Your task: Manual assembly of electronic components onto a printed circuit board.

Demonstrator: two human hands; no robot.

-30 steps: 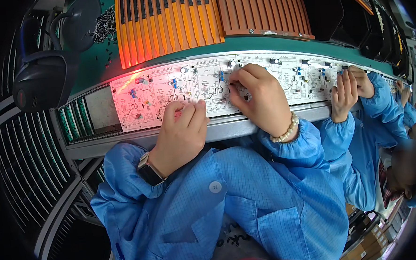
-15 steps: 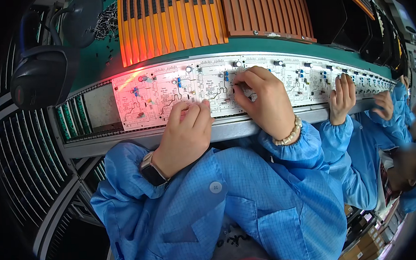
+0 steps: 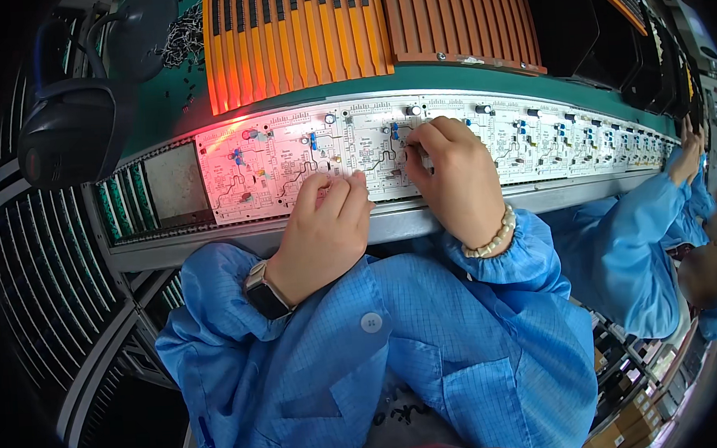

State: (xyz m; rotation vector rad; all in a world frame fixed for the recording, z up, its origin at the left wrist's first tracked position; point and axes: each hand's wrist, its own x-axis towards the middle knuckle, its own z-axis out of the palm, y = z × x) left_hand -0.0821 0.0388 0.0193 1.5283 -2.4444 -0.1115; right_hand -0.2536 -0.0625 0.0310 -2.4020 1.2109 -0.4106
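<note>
A row of white circuit boards [image 3: 283, 199] lies on a rail conveyor, carrying blue, black and other small components. My left hand [image 3: 324, 234] rests at the near edge of the boards with its fingers curled in; whatever it holds is hidden. My right hand [image 3: 456, 182] is over the boards further right, with thumb and forefinger pinched close to the surface. Anything between those fingertips is too small to make out. Beyond the right hand's fingers stands a black capacitor [image 3: 413, 111], apart from them.
Behind the boards stand an orange slotted rack [image 3: 301, 52] holding black parts and a brown slotted rack [image 3: 461, 24]. Loose black components [image 3: 183, 40] are heaped at the back left, near a dark rounded device [image 3: 78, 133]. A co-worker in blue [image 3: 631, 250] sits at the right.
The boards have shifted slightly to the right. My hands have moved only a little with them. The co-worker's hands have left the boards near me and moved to the far right.
</note>
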